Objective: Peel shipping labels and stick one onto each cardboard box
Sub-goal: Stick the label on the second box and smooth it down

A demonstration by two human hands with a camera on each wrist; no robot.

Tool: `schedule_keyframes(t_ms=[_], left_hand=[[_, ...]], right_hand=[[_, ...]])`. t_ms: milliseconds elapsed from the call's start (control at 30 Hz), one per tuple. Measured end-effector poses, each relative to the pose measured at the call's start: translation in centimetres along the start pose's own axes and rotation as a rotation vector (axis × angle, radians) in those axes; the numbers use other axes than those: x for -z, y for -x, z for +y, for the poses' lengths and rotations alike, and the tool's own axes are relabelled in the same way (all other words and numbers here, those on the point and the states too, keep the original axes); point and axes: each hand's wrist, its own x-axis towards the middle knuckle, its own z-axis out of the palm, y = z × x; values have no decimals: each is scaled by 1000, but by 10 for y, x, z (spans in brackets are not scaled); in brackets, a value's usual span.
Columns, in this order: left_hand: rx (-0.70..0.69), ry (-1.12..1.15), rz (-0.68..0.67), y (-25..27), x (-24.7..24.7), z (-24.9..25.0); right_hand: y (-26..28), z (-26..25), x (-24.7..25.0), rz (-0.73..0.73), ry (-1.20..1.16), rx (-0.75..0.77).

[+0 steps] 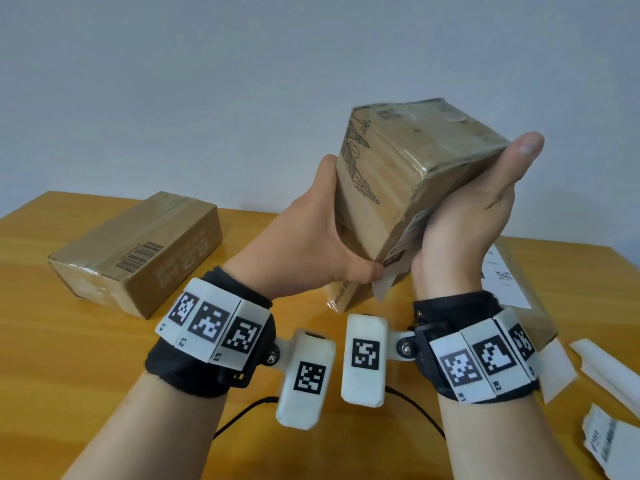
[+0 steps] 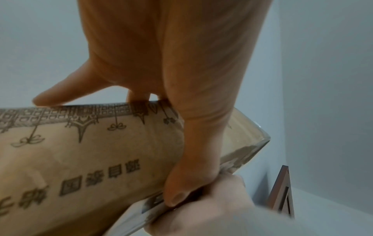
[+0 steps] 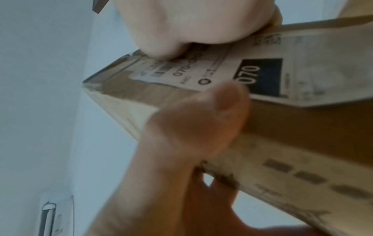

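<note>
Showing brown card printed with line-drawn buildings and wrapped in glossy tape, the cardboard box (image 1: 405,188) is held tilted in the air above the desk (image 1: 52,341). A white shipping label (image 3: 232,75) is stuck on its underside, largely hidden from the head view and blurred at the wrist. The box is clamped between both hands: left hand (image 1: 311,237) gripping its left side, right hand (image 1: 464,220) cupped beneath.

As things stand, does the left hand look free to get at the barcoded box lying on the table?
Probably not right away. The left hand grips the printed box, held up in the air together with the right hand. The path to the barcoded box looks open, but the left hand would have to let go first.
</note>
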Motion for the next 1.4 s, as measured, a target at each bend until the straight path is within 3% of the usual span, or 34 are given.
schedule_keyframes(t_ms=[233,333,467,667,1000,1233,1400], left_hand=[[12,-43,-54,-2,-4,-5],[3,-11,-46,-4,-3,-8],[26,59,-58,-6,0,-17],[20,106,0,-8,7,-19],[-35,198,111,-3,24,-15],[37,275,129,0,25,-12],[41,395,210,-4,20,-16]], right_hand=[[-9,-7,2,81,-15,55],[-7,-8,2,69,48,127],[0,-2,2,6,252,348],[2,0,1,-47,284,368],[0,2,6,-108,379,115],[0,-4,3,-132,446,-17],[1,-6,-1,-248,477,-123]])
